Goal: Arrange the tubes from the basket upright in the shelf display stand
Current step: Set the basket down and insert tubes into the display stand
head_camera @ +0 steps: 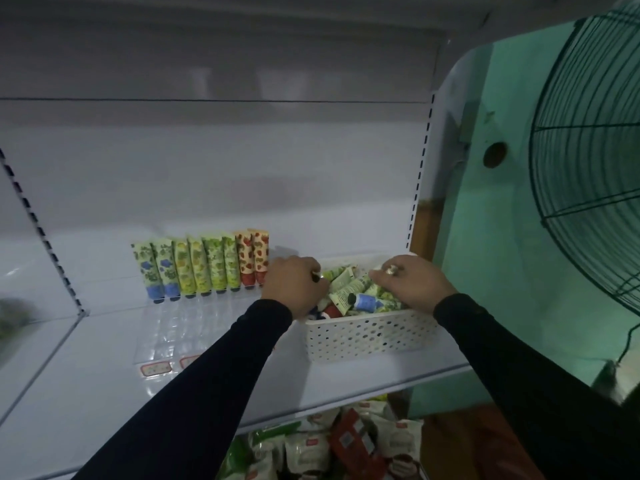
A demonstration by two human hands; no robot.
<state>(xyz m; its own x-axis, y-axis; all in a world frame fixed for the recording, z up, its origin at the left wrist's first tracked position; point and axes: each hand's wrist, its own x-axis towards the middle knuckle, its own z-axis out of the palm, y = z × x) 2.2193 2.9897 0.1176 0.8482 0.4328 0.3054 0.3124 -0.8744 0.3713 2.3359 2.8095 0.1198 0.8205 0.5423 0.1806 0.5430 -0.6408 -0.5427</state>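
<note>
A white perforated basket [370, 337] stands on the right of the shelf, holding several loose tubes [349, 289] lying in a jumble. My left hand [294, 285] reaches into its left side with fingers curled among the tubes; what it grips is hidden. My right hand [412, 282], with a ring, rests over the basket's right side, fingers down on the tubes. A clear display stand [166, 337] sits left of the basket. Its back row holds several upright tubes [204, 268]: blue, yellow, green and red patterned.
The white shelf [104, 393] has a slotted upright post at left [45, 237] and right [420, 174]. A green wire fan guard [588, 161] hangs close at right. Packaged goods [329, 448] fill the shelf below.
</note>
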